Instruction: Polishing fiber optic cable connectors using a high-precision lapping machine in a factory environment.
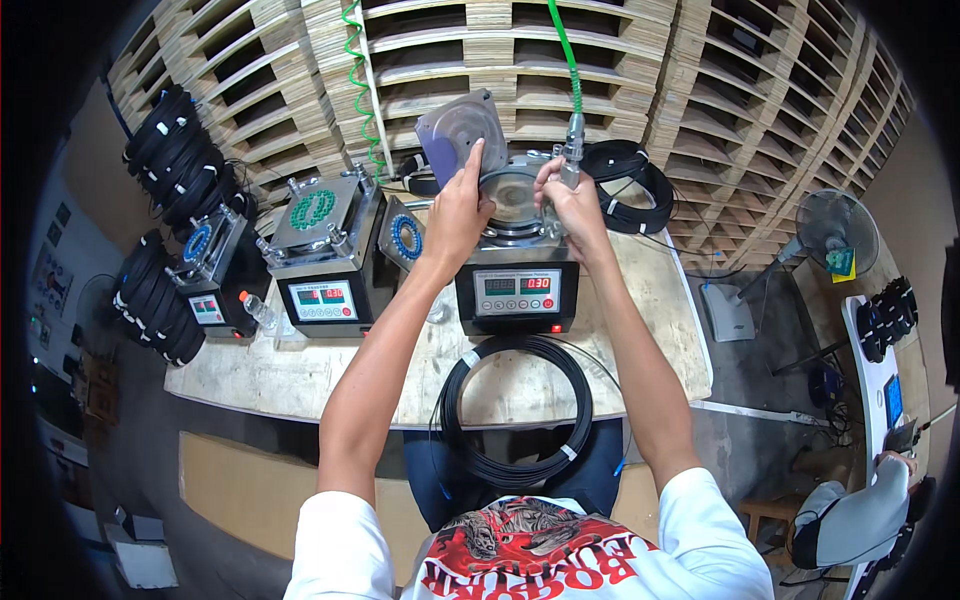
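My left hand [458, 222] grips a square metal plate [452, 128] by its near edge, a finger lying along its face. The plate is tilted up above the left rear of a polishing machine [517, 292]. My right hand [574, 212] is wrapped around a metal air gun [572, 150] on a green hose [563, 45]. That hand is over the right side of the machine's round pad [512, 198], which lies uncovered between my hands. Where the nozzle points, I cannot tell. A coiled black cable [452, 420] with white ties rests at the table's front edge, partly over my lap.
Two more polishing machines [312, 290] [207, 272] stand to the left, with a plate with a blue ring [405, 236] and a small bottle [258, 310]. Black cable coils [640, 190] lie behind right; others hang at far left. Wooden pallets [590, 80] rise behind. A fan [838, 235] and another person [855, 520] are right.
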Action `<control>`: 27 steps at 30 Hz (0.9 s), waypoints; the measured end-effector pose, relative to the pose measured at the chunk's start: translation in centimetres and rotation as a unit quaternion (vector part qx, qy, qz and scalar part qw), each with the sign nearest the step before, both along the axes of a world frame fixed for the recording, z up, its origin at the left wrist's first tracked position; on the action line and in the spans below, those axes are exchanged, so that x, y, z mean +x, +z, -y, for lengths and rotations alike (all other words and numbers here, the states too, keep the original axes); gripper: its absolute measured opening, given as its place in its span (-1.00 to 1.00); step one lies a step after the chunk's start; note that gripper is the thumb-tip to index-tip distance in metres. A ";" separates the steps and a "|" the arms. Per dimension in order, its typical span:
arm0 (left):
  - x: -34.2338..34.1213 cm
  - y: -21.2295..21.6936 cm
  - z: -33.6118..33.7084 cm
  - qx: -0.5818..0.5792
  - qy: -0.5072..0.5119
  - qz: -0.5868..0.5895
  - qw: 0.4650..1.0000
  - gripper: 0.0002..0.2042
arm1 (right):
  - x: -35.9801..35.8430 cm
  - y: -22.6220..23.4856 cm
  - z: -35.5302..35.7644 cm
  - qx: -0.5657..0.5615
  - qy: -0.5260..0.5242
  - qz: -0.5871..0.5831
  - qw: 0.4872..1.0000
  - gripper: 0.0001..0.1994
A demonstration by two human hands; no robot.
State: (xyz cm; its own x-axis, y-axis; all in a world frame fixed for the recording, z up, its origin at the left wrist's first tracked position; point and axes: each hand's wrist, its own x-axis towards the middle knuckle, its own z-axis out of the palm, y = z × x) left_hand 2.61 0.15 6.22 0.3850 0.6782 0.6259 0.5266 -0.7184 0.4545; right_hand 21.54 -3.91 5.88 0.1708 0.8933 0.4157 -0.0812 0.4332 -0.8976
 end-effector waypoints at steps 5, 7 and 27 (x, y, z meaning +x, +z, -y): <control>0.0 -0.4 0.2 0.022 0.013 -0.008 1.000 -0.07 | -3.5 -1.4 -0.4 0.014 0.008 -0.066 0.998 -0.92; 0.0 -0.4 0.1 0.044 0.020 -0.017 0.999 -0.06 | -4.6 -2.1 -1.4 0.042 -0.003 -0.061 0.997 -0.92; 0.2 2.0 -0.5 0.120 -0.113 -0.251 0.954 -0.41 | 4.4 2.1 -2.4 0.086 -0.090 -0.015 0.992 -0.88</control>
State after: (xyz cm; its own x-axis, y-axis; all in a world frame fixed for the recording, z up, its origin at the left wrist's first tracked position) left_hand 2.79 0.69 8.20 0.7969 0.4020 0.4509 0.4531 -0.8914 -0.0060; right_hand 25.91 -1.54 8.00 0.3351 0.7632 0.5524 -0.0144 0.5904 -0.8070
